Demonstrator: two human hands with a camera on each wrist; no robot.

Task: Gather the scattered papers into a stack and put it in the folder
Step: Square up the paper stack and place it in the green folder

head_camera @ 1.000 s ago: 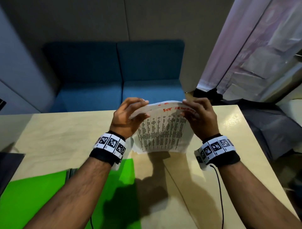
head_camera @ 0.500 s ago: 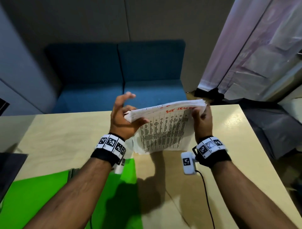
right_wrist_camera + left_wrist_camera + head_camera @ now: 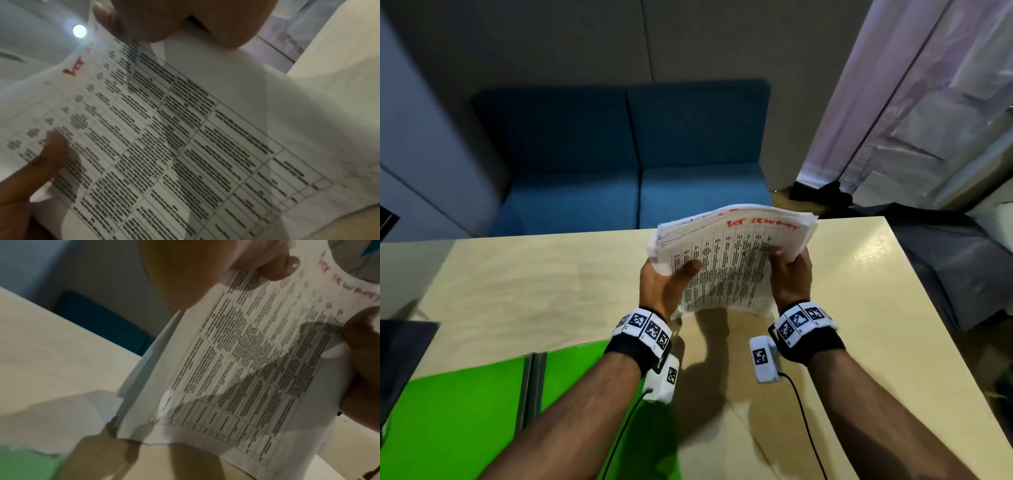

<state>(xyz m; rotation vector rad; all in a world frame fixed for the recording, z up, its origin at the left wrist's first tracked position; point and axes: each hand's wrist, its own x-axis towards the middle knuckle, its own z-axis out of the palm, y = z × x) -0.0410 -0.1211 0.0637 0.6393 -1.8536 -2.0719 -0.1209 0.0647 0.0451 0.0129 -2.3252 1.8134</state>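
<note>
A stack of printed papers [image 3: 732, 263] with table text and red handwriting at its top hangs tilted above the middle of the table. My left hand [image 3: 671, 284] grips its left edge, thumb on the front sheet. My right hand [image 3: 789, 274] grips its right edge, thumb on the front. The left wrist view has the same papers [image 3: 246, 369] close up, and the right wrist view has these papers [image 3: 185, 138] filling most of the picture. An open green folder [image 3: 465, 411] lies flat at the table's near left, below my left forearm.
The pale wooden table [image 3: 534, 284] runs to a far edge. Behind it stands a blue sofa [image 3: 626, 164]. A dark object [image 3: 400, 359] sits at the left edge. Black cables [image 3: 804, 421] trail from both wrist cameras.
My hands slid from the stack's top down to its side edges. The stack rose and tilted back, so that its front sheet faces me more. The left hand went from spread fingers to gripping.
</note>
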